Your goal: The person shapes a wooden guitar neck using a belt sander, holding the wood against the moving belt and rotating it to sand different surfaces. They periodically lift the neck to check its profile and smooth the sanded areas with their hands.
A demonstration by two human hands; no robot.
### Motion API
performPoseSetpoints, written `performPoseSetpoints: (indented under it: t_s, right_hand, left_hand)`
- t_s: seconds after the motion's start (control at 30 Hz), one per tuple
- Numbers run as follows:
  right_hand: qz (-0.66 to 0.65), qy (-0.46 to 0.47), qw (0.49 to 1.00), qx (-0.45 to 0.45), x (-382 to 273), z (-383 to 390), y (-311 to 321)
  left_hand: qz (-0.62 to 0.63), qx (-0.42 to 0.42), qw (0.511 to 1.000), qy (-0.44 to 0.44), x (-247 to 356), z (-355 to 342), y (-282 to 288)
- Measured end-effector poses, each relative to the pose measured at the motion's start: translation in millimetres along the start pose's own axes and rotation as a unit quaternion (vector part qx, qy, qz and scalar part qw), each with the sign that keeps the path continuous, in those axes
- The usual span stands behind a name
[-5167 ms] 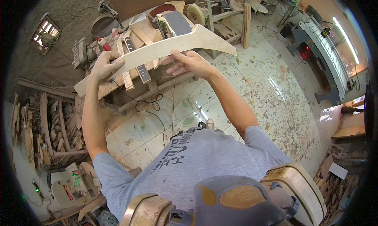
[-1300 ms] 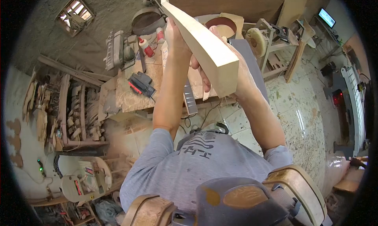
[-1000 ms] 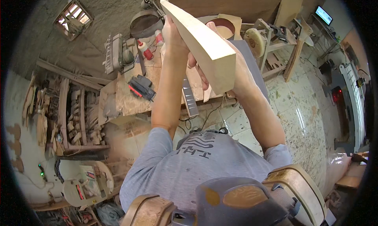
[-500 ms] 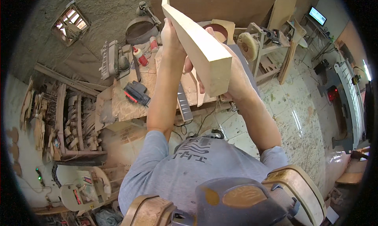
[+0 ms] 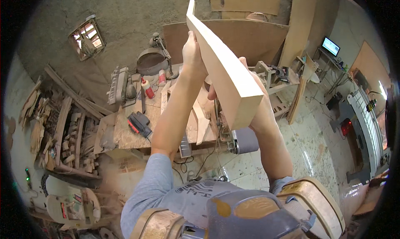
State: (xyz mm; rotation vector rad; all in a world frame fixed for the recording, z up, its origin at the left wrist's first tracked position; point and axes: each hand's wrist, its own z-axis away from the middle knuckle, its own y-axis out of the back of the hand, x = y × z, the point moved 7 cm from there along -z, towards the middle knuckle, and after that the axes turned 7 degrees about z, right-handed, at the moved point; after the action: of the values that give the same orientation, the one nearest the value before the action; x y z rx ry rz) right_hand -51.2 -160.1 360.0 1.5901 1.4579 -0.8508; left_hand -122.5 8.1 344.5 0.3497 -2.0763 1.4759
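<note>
A long, pale wooden piece (image 5: 221,68), curved along its length with a thick squared near end, is held up in front of me, its thin far end pointing away. My left hand (image 5: 193,53) grips its left side toward the far end, fingers mostly hidden behind the wood. Closer in, my right hand (image 5: 259,110) holds the thick end from the right; its fingertips show on both sides of the piece. Beneath my arms are the workbench (image 5: 125,132) and a cut, shaped wooden part (image 5: 201,122) lying on it.
On the bench's left side lie a black and red power tool (image 5: 140,124) and a red glue bottle (image 5: 147,89). A grey cylindrical drum (image 5: 246,141) sits below my right forearm. Wood scraps fill a rack (image 5: 66,135) at left. A screen (image 5: 331,46) stands far right.
The view has tilted upward, showing more of the back wall. The wooden piece and both hands appear farther right and lower in the picture. Both hands keep their hold.
</note>
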Motion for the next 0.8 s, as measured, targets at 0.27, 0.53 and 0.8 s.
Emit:
performPoseSetpoints:
  t_s: [0.27, 0.53, 0.8]
  right_hand:
    - [0.084, 0.043, 0.995, 0.043, -17, 8, 38]
    - [0.192, 0.022, 0.969, 0.153, 29, 2, 123]
    - [0.460, 0.159, 0.859, 0.158, 7, 18, 161]
  left_hand:
    - [-0.006, -0.126, 0.992, 0.023, -8, -30, -14]
    - [-0.268, -0.083, 0.960, -0.010, -17, 11, 18]
    - [-0.316, -0.126, 0.940, -0.003, -26, 37, 59]
